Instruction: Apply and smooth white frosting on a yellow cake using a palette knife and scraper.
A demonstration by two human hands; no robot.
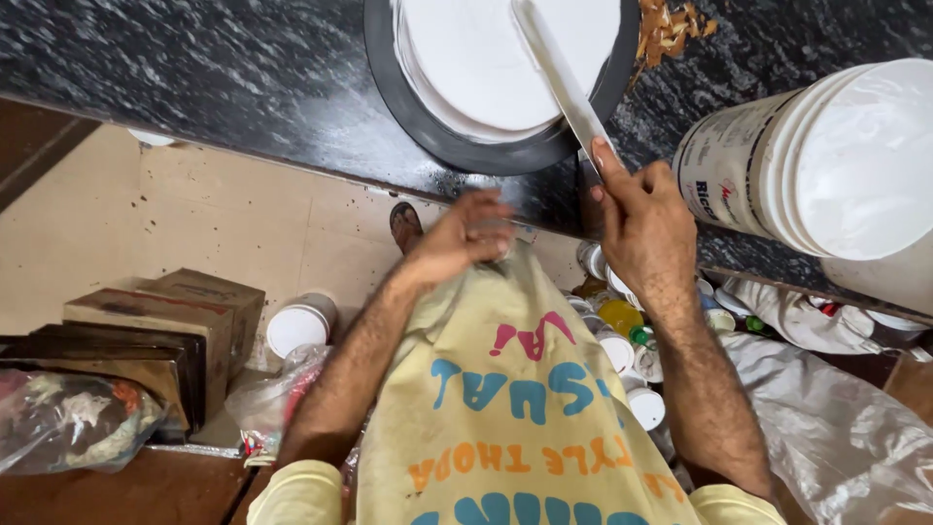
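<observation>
Head view. The right hand [643, 219] is closed around the handle of a long flat knife [559, 73], forefinger laid along it; the pale blade reaches far across a stack of white round sheets [486, 58] on a black disc [457, 146], on the dark speckled worktop [194, 78]. The left hand [466, 233], blurred, bunches the yellow shirt hem [515, 389]; its grip cannot be told exactly. A white bucket [826, 156] stands right, near the worktop edge. The disc is cut off at the far side.
</observation>
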